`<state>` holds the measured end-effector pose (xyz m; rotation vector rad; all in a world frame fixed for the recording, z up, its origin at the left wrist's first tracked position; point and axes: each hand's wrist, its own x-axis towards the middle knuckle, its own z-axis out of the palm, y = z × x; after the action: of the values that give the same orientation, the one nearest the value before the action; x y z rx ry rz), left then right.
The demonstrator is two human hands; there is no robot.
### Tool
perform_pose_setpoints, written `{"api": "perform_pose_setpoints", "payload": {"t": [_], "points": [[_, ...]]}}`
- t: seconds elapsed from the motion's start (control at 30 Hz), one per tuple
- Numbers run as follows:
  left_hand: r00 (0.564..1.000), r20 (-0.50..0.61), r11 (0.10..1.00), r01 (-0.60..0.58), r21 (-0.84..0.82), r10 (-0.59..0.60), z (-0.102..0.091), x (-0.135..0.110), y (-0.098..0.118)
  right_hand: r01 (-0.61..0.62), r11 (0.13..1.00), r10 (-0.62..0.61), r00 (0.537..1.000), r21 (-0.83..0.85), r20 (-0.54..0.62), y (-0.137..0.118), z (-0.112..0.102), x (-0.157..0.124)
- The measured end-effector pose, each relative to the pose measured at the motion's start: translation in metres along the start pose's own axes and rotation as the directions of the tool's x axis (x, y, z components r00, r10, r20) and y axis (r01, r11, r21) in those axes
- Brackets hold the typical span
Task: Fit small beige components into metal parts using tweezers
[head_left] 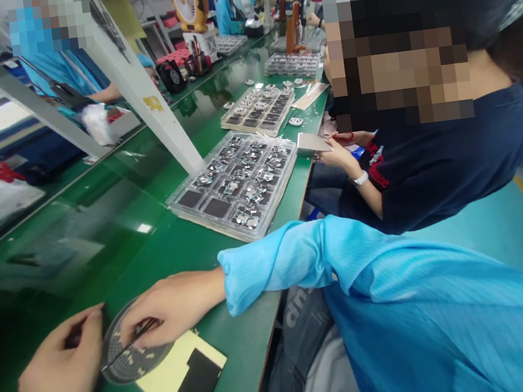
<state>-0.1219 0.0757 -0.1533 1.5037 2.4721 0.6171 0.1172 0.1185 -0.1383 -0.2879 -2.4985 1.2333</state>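
Note:
A round dark grey disc [129,360] with small holes lies on the green bench near its front edge, partly over a pale yellow card [169,376] that carries a black square pad [197,383]. My right hand [173,308] rests on the disc and pinches thin tweezers [130,347] whose tip points left across it. My left hand [61,370] is closed at the disc's left rim, thumb and finger pressed on a small dark piece I cannot make out. Both sleeves are light blue.
A clear tray [236,183] of small metal parts sits farther along the bench, with more trays [258,110] behind it. A co-worker in a dark shirt sits to my right, holding a flat grey piece [312,143]. A white slanted post [147,102] crosses the bench.

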Motion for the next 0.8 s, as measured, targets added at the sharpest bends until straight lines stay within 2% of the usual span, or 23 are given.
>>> {"api": "perform_pose_setpoints", "payload": {"t": [0.23, 0.47, 0.8], "points": [[1.0, -0.005, 1.0, 0.001, 0.002, -0.001, 0.0036, 0.0032, -0.0063, 0.004, 1.0, -0.005, 1.0, 0.018, 0.01, 0.0027, 0.0017, 0.0002], [0.998, -0.038, 0.998, -0.047, -0.035, 0.046, 0.0053, 0.0027, -0.0108, 0.029, 0.999, -0.029, 1.0, 0.02, 0.001, 0.0066, 0.0039, 0.0032], [1.0, -0.028, 1.0, -0.004, -0.028, 0.003, 0.0035, 0.003, -0.0062, 0.037, 0.999, -0.036, 0.999, 0.016, -0.026, 0.0035, 0.0026, 0.0012]]}}
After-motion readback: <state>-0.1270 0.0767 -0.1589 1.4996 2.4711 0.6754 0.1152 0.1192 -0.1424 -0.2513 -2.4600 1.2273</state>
